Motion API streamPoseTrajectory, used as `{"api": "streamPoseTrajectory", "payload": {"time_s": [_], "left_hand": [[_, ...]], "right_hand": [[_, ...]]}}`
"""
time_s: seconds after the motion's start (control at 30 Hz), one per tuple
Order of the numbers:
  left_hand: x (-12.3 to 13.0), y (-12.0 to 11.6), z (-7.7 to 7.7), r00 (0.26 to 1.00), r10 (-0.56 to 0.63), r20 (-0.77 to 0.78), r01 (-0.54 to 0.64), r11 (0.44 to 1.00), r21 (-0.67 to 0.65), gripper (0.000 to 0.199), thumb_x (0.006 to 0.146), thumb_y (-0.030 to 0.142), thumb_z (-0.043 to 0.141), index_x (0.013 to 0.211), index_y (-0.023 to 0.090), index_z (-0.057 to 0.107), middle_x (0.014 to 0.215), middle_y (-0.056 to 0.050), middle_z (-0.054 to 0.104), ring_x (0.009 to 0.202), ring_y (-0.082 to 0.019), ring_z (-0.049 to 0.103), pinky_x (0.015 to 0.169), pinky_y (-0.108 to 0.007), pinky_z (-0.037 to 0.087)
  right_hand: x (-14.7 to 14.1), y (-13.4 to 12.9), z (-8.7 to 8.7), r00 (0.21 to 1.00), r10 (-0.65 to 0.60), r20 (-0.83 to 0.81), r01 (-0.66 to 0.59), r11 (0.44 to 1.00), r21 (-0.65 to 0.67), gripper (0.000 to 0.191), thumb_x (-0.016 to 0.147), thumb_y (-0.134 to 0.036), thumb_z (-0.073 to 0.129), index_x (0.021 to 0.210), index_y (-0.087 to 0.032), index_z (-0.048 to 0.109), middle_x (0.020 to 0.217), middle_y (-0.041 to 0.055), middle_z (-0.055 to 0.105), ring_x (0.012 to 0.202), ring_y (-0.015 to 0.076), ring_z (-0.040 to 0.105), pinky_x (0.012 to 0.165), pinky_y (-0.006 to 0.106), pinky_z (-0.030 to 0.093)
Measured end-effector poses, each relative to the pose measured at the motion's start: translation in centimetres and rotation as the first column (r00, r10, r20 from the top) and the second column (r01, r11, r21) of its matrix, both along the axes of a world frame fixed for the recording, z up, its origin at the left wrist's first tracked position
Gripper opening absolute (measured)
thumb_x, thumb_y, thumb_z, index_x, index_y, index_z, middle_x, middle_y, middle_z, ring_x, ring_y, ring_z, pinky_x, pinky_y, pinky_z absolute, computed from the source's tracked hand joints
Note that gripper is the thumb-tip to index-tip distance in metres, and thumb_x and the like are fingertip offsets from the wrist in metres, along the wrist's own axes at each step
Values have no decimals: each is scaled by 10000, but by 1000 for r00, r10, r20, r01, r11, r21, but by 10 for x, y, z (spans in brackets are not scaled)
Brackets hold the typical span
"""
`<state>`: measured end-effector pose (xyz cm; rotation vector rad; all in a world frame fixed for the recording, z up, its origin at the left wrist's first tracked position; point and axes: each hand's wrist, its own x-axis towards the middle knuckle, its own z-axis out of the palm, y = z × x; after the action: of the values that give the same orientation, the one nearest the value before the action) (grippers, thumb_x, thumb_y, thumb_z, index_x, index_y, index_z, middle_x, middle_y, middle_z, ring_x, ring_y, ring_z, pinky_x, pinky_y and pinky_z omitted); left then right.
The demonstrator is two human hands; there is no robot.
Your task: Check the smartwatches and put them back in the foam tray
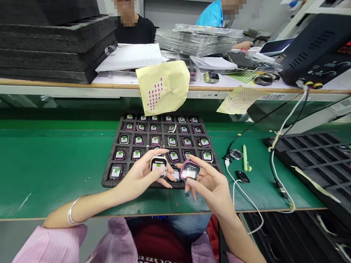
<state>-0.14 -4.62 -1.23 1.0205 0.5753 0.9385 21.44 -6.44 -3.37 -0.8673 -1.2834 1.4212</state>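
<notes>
- The foam tray [122, 183] lies on the green tabletop [49, 168], its compartments holding rows of small square watches, many with white-and-green screens.
- The left hand [145, 171] is over the front part of the tray, grasping a white watch [158, 161], screen up.
- The white watch sits between that hand's fingers: the thumb presses across the lower screen, the index finger runs along the upper edge, and other fingertips come out below and to the side nearest the other hand.
- The right hand [209, 180] is at the tray's front right corner, grasping a purple watch [190, 170].
- The purple watch is pinched at its rim, the thumb at the lower edge and the index finger at the upper edge; further fingers curl beneath it. Its screen shows a bright glare.
- The two watches are near each other but apart, both above the tray's front edge.
- Right of the tray lie a green pen-like tool [245, 158], a small black piece [243, 177] and a white cable [245, 193].
- Behind the tray, yellow paper [164, 87] hangs from a shelf edge [104, 89].
</notes>
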Motion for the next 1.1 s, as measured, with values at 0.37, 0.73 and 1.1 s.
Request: {"api": "streamPoseTrajectory", "payload": {"time_s": [0.37,0.73,1.1], "left_hand": [[0,-2,-4,998,15,-66,-12,999,49,496,878,147,606,1319,231,396,960,-34,613,887,-156,649,750,-286,597],[-1,1,-4,995,63,-82,-58,996,63,297,893,250,594,1162,181,489,869,-43,633,803,-179,656,646,-298,596],[-1,2,-3,999,17,-32,-16,999,44,541,797,110,669,1268,193,416,1013,-61,608,885,-173,652,791,-313,577]], "right_hand": [[-2,0,-2,995,-39,-93,38,999,-17,347,899,-260,599,1245,-238,602,1067,134,707,529,131,631,377,200,442],[0,-3,-8,998,21,-52,-22,1000,-21,323,926,-245,567,1247,-257,605,1042,103,713,541,119,631,395,196,426],[-3,-5,-4,998,57,-12,-57,998,-18,508,860,-152,663,1331,-295,534,1080,93,685,629,127,653,449,190,484]]}}
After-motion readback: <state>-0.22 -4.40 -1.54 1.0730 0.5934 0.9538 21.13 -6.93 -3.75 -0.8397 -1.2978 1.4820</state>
